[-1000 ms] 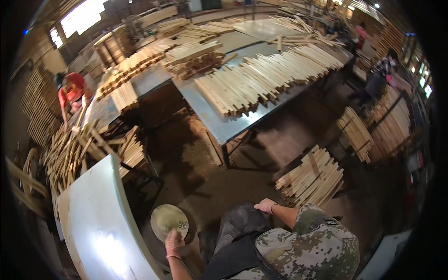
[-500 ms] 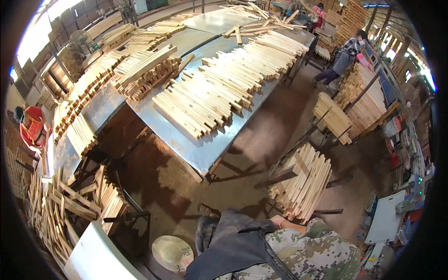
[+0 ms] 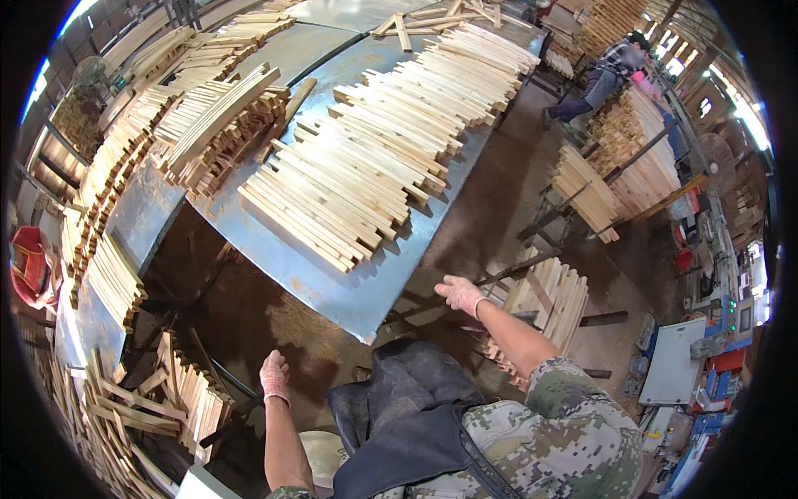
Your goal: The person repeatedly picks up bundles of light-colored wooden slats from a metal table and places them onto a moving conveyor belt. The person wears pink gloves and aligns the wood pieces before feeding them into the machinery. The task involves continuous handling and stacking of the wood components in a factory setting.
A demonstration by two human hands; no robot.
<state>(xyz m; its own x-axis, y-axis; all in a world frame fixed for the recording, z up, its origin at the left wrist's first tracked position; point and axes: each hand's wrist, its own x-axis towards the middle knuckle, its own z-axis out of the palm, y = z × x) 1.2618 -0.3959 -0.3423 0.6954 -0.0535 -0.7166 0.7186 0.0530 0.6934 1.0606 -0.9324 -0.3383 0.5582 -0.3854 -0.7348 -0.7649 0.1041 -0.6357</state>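
Note:
My left hand, in a pale glove, is raised over the floor with its fingers curled in and nothing showing in them. My right hand, gloved alike, reaches out near the corner of the metal-topped table. Its fingers are stretched out and hold nothing. Rows of pale wooden strips lie side by side on that table, apart from both hands. Beneath my right forearm, a stack of wooden strips rests on a rack, partly hidden by the arm.
A jumbled heap of wood offcuts lies at lower left. A straw hat sits low beside my left arm. More wood stacks stand at right, where a co-worker bends over. At far left is a person in red.
Both my arms have come up and forward into view; before, only part of my right arm showed, by my lap. The view has shifted slightly, and the table appears further left.

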